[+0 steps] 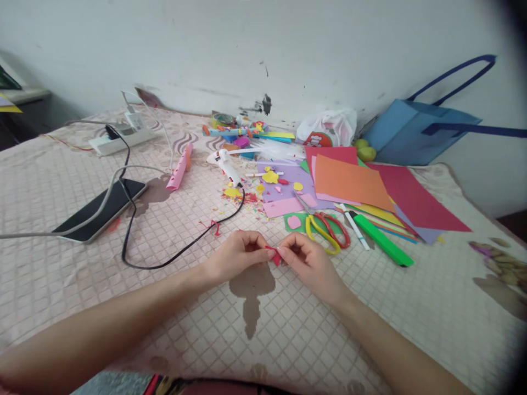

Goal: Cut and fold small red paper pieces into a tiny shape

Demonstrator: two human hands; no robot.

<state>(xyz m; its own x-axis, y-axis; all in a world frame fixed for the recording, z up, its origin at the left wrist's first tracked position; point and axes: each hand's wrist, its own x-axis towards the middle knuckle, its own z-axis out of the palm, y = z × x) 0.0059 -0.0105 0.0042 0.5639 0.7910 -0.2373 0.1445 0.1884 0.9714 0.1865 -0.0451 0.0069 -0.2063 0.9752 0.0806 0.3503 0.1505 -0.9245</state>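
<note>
Landmark = white plastic glue gun (227,167) with a black cable (148,267) off its handle. Task piece: small, pointed red scrap of thin sheet material (276,258), nearer the person than the glue gun and a bit right of it, between the fingertips, above the light checked tablecloth (197,323). Left hand (246,255): thumb and index pinched on the scrap's left side, other fingers curled. Right hand (310,266): same pinch on the right side, fingers bent in. Right of the glue gun and nearer: scissors with yellow and orange-red handles (321,226), white slim pen (357,229), bright green long flat tool with a black end (382,240). Straight right: orange rectangular sheet (349,181) on a coloured stack. Left: pink rolled sheet with red marks (180,169). Further left, nearer: black flat-screened device (102,211).
</note>
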